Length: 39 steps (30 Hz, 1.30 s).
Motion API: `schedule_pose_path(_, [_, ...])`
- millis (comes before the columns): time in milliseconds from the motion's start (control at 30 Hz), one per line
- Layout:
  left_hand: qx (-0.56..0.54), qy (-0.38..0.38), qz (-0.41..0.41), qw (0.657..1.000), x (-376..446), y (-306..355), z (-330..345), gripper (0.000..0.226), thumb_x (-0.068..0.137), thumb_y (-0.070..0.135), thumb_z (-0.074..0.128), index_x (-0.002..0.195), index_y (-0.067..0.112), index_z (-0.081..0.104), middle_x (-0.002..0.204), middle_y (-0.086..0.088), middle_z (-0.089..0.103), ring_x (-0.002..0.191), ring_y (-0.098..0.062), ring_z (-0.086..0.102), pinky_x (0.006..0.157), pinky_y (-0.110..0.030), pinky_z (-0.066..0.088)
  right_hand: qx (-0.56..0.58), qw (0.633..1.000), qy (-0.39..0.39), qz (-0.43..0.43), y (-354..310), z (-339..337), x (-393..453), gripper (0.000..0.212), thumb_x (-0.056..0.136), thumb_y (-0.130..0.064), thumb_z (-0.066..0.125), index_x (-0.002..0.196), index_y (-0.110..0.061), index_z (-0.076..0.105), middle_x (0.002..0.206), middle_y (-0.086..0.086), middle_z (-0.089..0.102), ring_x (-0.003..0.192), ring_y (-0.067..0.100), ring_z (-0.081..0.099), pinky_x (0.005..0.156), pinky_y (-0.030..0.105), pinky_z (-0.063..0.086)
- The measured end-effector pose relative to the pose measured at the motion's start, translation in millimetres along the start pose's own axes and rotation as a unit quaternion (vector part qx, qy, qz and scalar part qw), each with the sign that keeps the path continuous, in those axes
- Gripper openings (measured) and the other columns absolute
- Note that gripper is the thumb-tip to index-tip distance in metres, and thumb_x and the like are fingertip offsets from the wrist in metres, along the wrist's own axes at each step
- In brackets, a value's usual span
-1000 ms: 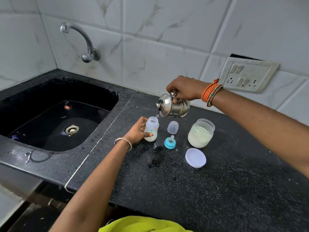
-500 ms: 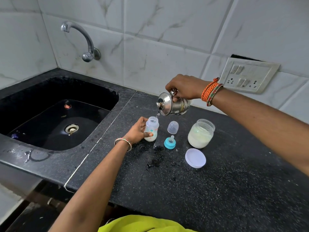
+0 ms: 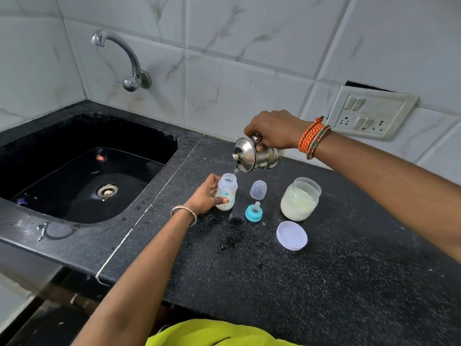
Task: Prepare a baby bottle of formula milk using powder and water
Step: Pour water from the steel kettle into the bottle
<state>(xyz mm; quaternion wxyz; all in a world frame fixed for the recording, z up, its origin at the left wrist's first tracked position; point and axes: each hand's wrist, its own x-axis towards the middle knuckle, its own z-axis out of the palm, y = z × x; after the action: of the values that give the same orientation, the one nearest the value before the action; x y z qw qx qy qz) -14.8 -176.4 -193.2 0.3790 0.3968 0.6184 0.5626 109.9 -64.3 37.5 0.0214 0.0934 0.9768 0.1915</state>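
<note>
A small clear baby bottle [image 3: 227,189] stands upright on the black counter [image 3: 311,270], with white powder in its bottom. My left hand [image 3: 205,196] grips its side. My right hand [image 3: 273,128] holds a steel lidded jug [image 3: 257,156] tilted to the left, and a thin stream of water runs from its lip into the bottle's mouth. To the right of the bottle stand its clear cap [image 3: 258,189] and the blue teat ring [image 3: 253,212]. An open jar of white powder [image 3: 300,198] stands further right, its white lid [image 3: 291,235] lying in front of it.
A black sink [image 3: 82,171] with a steel tap [image 3: 124,58] fills the left side. Water splashes darken the counter in front of the bottle. A switch and socket plate [image 3: 369,113] sits on the tiled wall behind my right wrist.
Both hands stay where they were; the jug keeps pouring water into the bottle, tilted about as before.
</note>
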Motion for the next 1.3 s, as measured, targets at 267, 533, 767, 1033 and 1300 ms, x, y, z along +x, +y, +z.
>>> schedule_pose_path(267, [0.011, 0.002, -0.004, 1.0, -1.2, 0.8, -0.1, 0.047, 0.075, -0.011, 0.067, 0.107, 0.009, 0.039, 0.126, -0.013, 0.058, 0.117, -0.021, 0.056, 0.1, -0.035, 0.045, 0.008, 1.0, -0.001, -0.007, -5.2, 1.4, -0.4, 0.02, 0.085, -0.017, 0.064, 0.104, -0.014, 0.063, 0.1, 0.004, 0.062, 0.092, 0.026, 0.057, 0.063, 0.031, 0.035])
schedule_pose_path(533, [0.022, 0.001, -0.009, 1.0, -3.9, 4.6, -0.4, 0.046, 0.076, -0.012, 0.067, 0.107, 0.009, 0.039, 0.125, -0.013, 0.058, 0.116, -0.02, 0.056, 0.1, -0.033, 0.045, -0.01, 0.999, 0.007, -0.033, -11.5, 4.5, 0.4, 0.014, 0.086, -0.016, 0.062, 0.1, -0.016, 0.063, 0.085, -0.003, 0.049, 0.086, 0.024, 0.056, 0.063, 0.031, 0.032])
schedule_pose_path(767, [0.032, -0.005, -0.009, 0.999, -6.2, 7.7, -0.6, 0.047, 0.076, -0.011, 0.067, 0.108, 0.009, 0.039, 0.124, -0.013, 0.059, 0.117, -0.023, 0.056, 0.101, -0.038, 0.045, 0.037, 0.999, 0.002, -0.02, -11.0, 9.5, 0.4, 0.013, 0.082, -0.013, 0.066, 0.094, -0.014, 0.063, 0.086, 0.0, 0.054, 0.078, 0.019, 0.046, 0.062, 0.03, 0.032])
schedule_pose_path(1033, [0.045, -0.006, -0.01, 0.999, -13.4, 12.4, -1.7, 0.061, 0.075, -0.008, 0.069, 0.126, 0.005, 0.039, 0.132, -0.013, 0.055, 0.119, -0.02, 0.054, 0.104, -0.039, 0.043, 0.164, 0.986, -0.009, 0.027, 2.3, 31.1, -5.2, 0.024, 0.076, -0.014, 0.074, 0.07, -0.01, 0.051, 0.061, -0.006, 0.045, 0.068, 0.02, 0.046, 0.053, 0.028, 0.028])
schedule_pose_path(1300, [0.026, 0.039, -0.003, 0.999, -26.7, 17.7, -22.1, 0.077, 0.083, -0.015, 0.053, 0.146, 0.014, 0.02, 0.156, -0.007, 0.022, 0.144, -0.019, 0.021, 0.11, -0.024, 0.023, 0.323, 0.939, 0.018, 0.118, 19.5, 58.3, -20.9, 0.023, 0.074, -0.015, 0.078, 0.071, -0.012, 0.056, 0.073, 0.005, 0.057, 0.072, 0.019, 0.052, 0.066, 0.032, 0.044])
